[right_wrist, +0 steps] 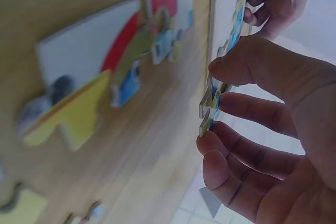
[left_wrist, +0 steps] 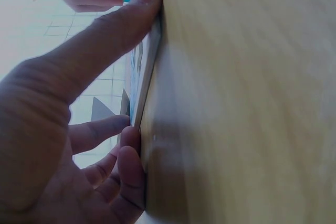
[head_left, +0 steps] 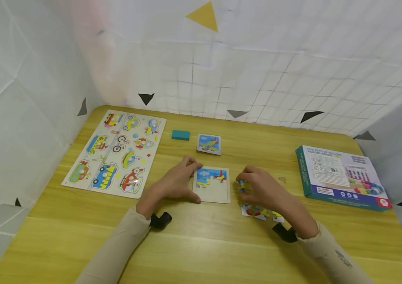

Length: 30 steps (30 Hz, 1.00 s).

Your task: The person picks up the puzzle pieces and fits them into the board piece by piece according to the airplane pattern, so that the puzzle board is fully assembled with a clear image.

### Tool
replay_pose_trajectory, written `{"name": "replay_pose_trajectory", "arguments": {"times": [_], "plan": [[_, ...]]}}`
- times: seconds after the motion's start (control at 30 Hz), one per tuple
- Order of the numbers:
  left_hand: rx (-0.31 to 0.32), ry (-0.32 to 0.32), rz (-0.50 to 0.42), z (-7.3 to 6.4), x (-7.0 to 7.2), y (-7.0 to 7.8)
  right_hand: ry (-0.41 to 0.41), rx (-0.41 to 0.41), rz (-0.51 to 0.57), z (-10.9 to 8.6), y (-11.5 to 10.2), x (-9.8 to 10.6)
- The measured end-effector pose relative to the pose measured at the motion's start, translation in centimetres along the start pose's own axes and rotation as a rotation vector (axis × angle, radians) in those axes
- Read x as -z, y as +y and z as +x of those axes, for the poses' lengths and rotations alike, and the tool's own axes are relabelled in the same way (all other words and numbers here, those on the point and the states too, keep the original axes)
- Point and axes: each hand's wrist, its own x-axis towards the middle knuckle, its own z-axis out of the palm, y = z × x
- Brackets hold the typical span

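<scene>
A square puzzle tray lies on the table, with joined blue-sky pieces along its top and bare board below. My left hand holds the tray's left side, thumb at the near corner and fingers at the far corner. To the tray's right, my right hand pinches a jigsaw piece between thumb and fingers; part of the piece is covered by them. Loose jigsaw pieces lie near and below the right hand, and in the right wrist view they show red, yellow and blue pictures.
A picture card with a plane and a teal block lie behind the tray. On the left is a vehicle peg board. A bead-set box sits at the right. White patterned cloth hangs behind the table.
</scene>
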Motion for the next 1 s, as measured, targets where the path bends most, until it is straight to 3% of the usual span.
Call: {"name": "replay_pose_trajectory", "arguments": {"times": [0.57,1.0], "plan": [[0.012,-0.008,0.004,0.0,0.0,0.1,0.001,0.072,0.008,2.2,-2.0,-0.3],[0.010,-0.006,0.005,0.0,0.1,0.1,-0.020,0.076,0.012,3.0,-2.9,-0.9]]}}
